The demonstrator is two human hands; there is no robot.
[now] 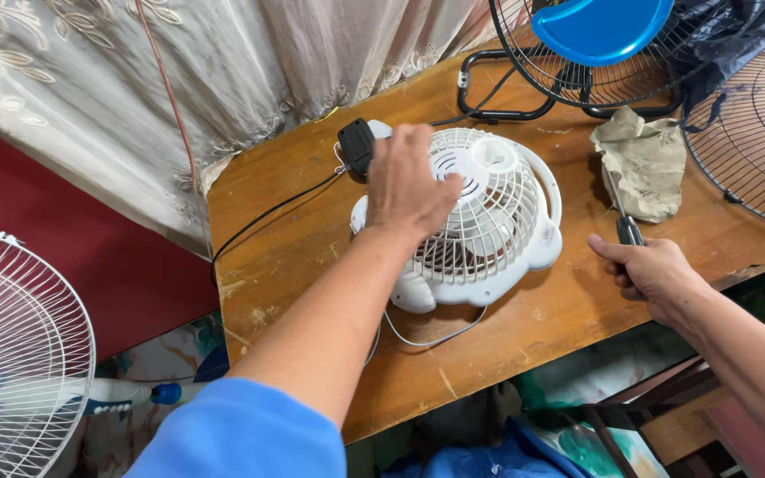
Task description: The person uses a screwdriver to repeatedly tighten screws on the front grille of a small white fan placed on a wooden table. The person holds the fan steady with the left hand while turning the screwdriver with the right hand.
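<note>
A small white table fan [480,221] lies face up near the front edge of a wooden table [294,239]. The left hand [409,181] rests spread on its round grille, fingers curled over the top. Just to the right, the right hand [652,270] is closed around a screwdriver [623,217], its shaft pointing away over a crumpled beige cloth [644,164]. A black plug [356,144] lies beside the fan's upper left.
</note>
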